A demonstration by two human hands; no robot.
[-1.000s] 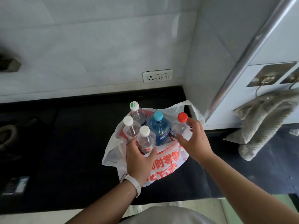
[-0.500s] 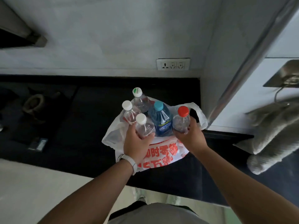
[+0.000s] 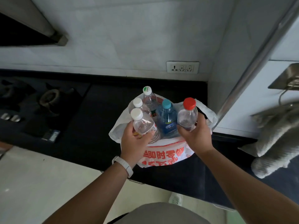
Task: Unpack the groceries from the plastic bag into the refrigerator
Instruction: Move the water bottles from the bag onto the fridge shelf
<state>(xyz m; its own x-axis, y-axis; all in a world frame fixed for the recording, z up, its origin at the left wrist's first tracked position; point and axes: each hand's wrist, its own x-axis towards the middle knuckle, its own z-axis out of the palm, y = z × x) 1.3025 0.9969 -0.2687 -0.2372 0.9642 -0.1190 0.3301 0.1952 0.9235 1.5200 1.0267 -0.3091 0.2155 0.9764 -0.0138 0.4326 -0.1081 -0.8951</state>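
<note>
The white plastic bag [image 3: 161, 157] with the red lettering is sitting on the black bench [image 3: 97, 126], mouth spread wide open, right beside the tall white unit [image 3: 246, 107] with the metal edge on the right. Five bottles are standing inside it, all packed close together.

The left hand [image 3: 132, 143] is wrapping its grip round the near clear bottle with the white cap [image 3: 142, 125], fingers curled round its lower body, and that one is leaning a bit to the left. The right hand [image 3: 197, 136] is doing the same with the clear red-capped bottle [image 3: 187, 117] at the right side of the bag, grip closed round its bottom half.

Between those two the blue bottle with the teal cap [image 3: 166, 120] is standing untouched. A second white-capped bottle [image 3: 140, 107] and a bottle with a green-and-white cap [image 3: 149, 99] are sitting further back.

Can't tell if either held bottle is clear of the bag's bottom, the hands are hiding that.

A stove burner [image 3: 50, 98] is sitting off to the left, a wall socket [image 3: 182, 67] is showing above the bag, and a grey towel [image 3: 278, 135] is hanging at the right.
</note>
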